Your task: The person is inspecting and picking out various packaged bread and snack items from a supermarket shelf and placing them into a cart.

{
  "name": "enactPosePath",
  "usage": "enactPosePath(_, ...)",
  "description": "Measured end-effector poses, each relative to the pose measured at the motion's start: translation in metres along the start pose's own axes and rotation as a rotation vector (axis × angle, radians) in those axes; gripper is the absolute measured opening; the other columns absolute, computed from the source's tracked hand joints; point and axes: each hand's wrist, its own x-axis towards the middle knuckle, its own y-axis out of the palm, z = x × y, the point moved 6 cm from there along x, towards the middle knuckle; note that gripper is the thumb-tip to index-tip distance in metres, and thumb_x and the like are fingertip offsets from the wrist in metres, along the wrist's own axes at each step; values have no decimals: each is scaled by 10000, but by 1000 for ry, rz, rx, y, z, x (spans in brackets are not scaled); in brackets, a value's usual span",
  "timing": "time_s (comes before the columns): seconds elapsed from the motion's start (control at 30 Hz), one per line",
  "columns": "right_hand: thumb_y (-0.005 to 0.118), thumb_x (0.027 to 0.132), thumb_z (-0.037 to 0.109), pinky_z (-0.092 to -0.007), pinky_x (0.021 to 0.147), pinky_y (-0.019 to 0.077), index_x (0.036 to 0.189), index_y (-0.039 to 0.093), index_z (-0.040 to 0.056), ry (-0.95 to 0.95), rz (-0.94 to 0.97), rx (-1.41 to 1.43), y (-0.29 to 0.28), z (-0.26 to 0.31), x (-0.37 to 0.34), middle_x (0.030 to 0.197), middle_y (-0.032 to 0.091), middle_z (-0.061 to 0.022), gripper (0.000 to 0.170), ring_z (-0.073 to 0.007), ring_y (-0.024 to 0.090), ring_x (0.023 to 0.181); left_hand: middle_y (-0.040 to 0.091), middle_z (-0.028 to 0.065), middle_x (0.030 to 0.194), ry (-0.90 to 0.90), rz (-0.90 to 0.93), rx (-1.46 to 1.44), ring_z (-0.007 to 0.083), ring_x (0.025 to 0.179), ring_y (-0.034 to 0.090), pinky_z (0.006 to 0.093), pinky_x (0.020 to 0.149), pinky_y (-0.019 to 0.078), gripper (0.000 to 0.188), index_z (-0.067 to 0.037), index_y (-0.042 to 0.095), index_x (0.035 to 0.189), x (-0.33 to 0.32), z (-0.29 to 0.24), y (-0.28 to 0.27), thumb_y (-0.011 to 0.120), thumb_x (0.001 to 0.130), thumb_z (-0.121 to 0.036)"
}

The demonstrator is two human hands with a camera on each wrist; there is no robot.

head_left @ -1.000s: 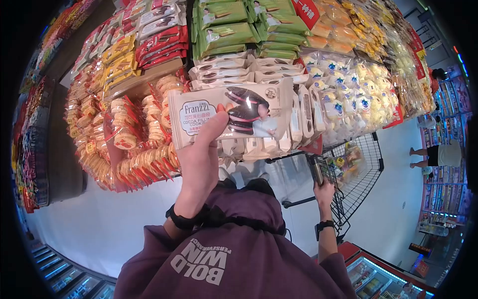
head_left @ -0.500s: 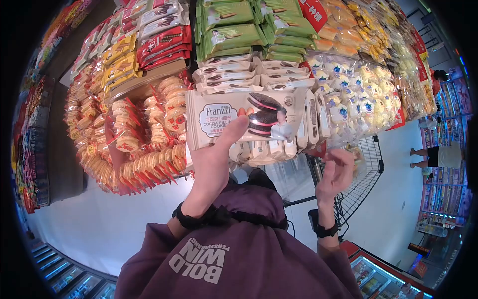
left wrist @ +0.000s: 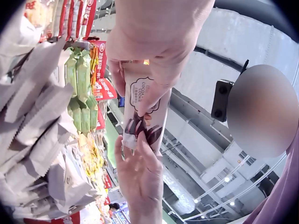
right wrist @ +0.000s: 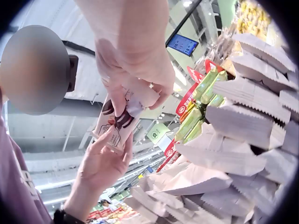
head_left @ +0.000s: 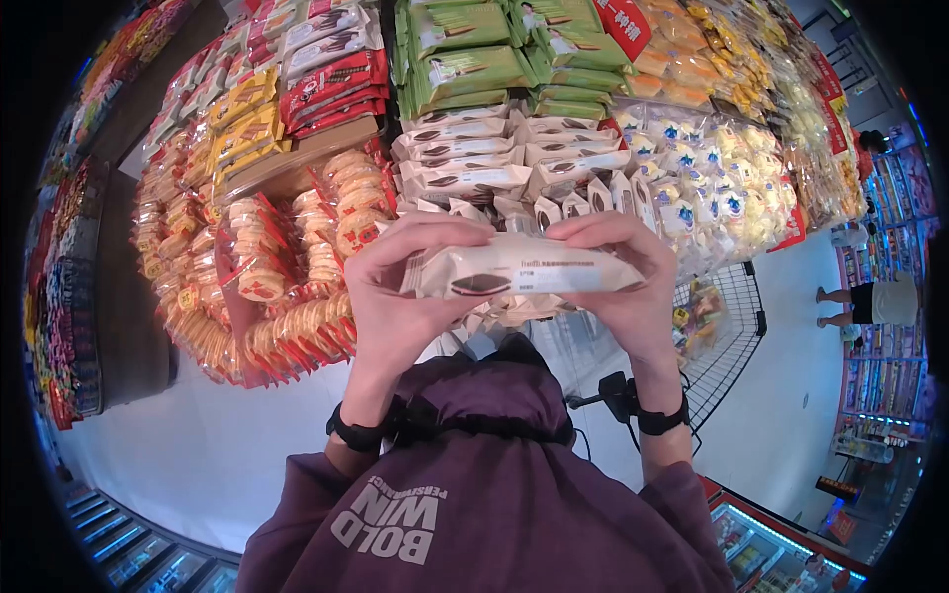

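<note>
The left hand (head_left: 390, 287) is grasping one end of a beige cookie packet (head_left: 539, 269), with its fingers curling over the upper edge and its thumb pressing underneath. The right hand (head_left: 633, 277) is grasping the other end in much the same way, so both hands are holding the packet level between them in front of the wearer's chest. In the head view the packet is showing a narrow side with small print and a white label; in the wrist views its front is showing lettering and a picture of dark cookies.

Just beyond the hands, rows of matching beige packets (head_left: 465, 178) are lying stacked. Green packets (head_left: 470, 71) are sitting behind them, bagged round crackers (head_left: 262, 247) are filling the left side, and clear bags with blue prints (head_left: 692, 178) are lying to the right. Red packets (head_left: 336, 81) and yellow packets (head_left: 245, 117) are resting above the crackers. A wire cart (head_left: 759, 296) is standing on the pale floor (head_left: 227, 445) beside the right hand, carrying some packaged goods. Farther right, another person (head_left: 895, 296) is standing near lit shelves (head_left: 883, 381).
</note>
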Motion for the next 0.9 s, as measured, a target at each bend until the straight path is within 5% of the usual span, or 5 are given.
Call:
enactPosePath(0.13,732,584,-58,-367,939,446,882,691,106,-289,15,-356,1,20,1,1089,690,-59,343,-255,571,1104,697,92,1004,248,89,124,248,1009,616,364,892,477,234,-80,731,809,4,-10,-5,749,617,54)
enactPosePath(0.4,741,554,-64,-372,911,464,908,690,92,-403,0,-469,1,32,-4,1079,693,-61,390,-247,615,1026,716,60,969,412,143,316,255,996,625,368,881,481,226,-83,736,829,3,-23,-5,774,634,25)
enactPosePath(0.57,750,802,38,-280,792,523,1058,611,-6,-115,-160,-171,7,26,-10,1018,677,-71,294,-130,645,911,709,87,967,21,28,140,156,869,658,300,794,529,305,13,686,1024,-5,-18,0,792,740,-20)
enactPosePath(0.7,693,862,74,-236,749,515,1140,528,-7,168,-210,7,9,10,-16,952,649,-52,334,-76,618,868,692,105,976,-138,-33,14,114,857,654,265,758,550,321,50,625,1133,-11,-8,4,720,836,-27)
enactPosePath(0.9,673,887,102,-203,482,476,1128,503,-3,293,-154,138,15,14,-13,875,636,-56,313,-55,601,650,659,149,1033,-254,-49,-60,128,789,664,229,578,551,286,64,590,1135,-15,-9,8,611,918,-121)
